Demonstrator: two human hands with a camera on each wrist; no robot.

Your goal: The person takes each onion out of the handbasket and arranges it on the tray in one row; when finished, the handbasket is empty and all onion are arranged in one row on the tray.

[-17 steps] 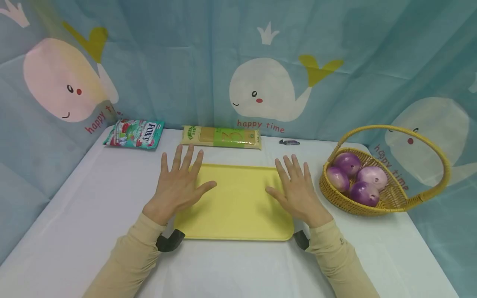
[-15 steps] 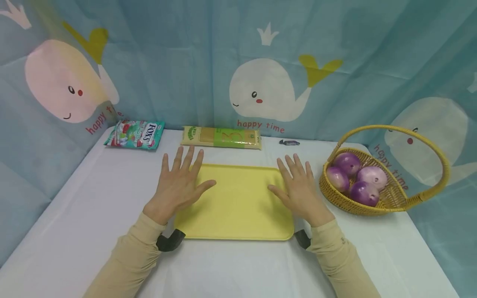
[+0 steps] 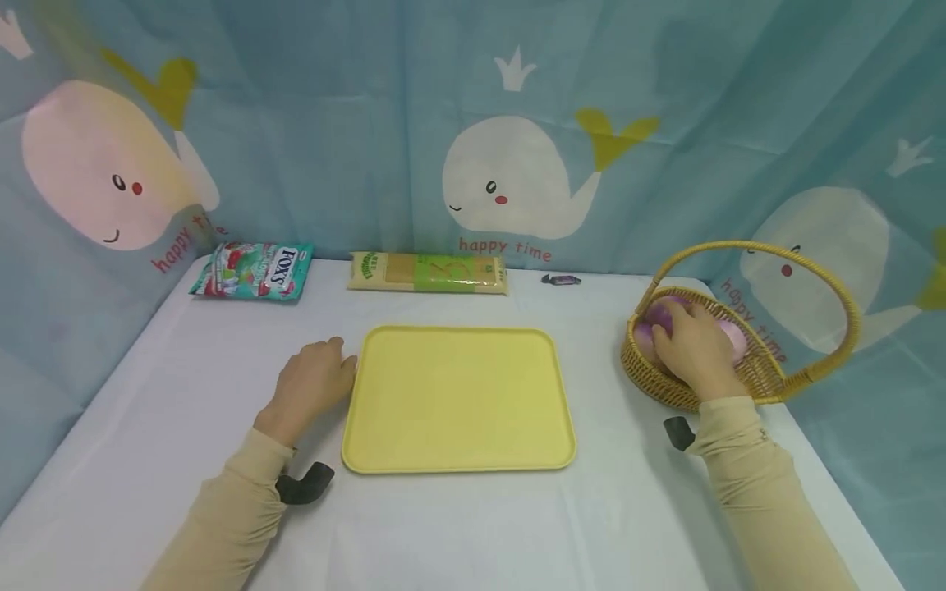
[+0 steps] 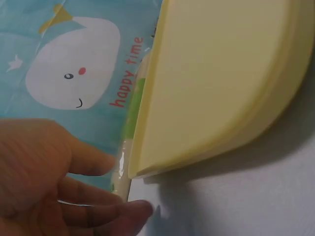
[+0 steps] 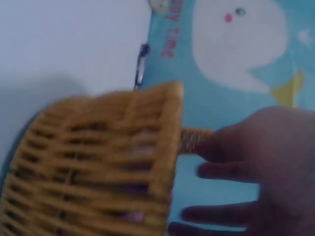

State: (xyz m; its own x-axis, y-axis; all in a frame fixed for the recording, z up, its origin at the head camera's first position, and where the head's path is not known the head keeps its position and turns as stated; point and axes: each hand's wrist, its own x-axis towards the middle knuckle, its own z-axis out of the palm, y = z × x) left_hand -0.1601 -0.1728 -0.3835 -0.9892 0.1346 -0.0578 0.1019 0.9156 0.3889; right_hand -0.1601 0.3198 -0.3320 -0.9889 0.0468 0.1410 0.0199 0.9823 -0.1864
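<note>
My right hand point(image 3: 698, 349) reaches over the wicker basket point(image 3: 652, 382) at the right, its thumb beside a purple onion point(image 3: 656, 315). A paler onion point(image 3: 735, 340) shows on the hand's other side; the hand hides parts of the others. In the right wrist view the fingers of the right hand point(image 5: 288, 169) extend toward the basket rim point(image 5: 167, 128). At the left edge of the yellow tray point(image 3: 458, 402), my left hand point(image 3: 312, 379) has loosely curled fingers and holds nothing. The left wrist view has that hand point(image 4: 44, 177) right by the tray corner point(image 4: 147, 169).
Along the back of the table lie a teal FOX'S bag point(image 3: 259, 271), a long packet of noodles point(image 3: 427, 272) and a small wrapped candy point(image 3: 562, 280). The basket's tall handle point(image 3: 820, 267) arches over its right side. A whale-print curtain point(image 3: 325, 148) stands behind.
Both hands have left their spread pose over the tray's sides. The right went right into the basket among the onions; the left drew back and curled its fingers. The view shifted slightly.
</note>
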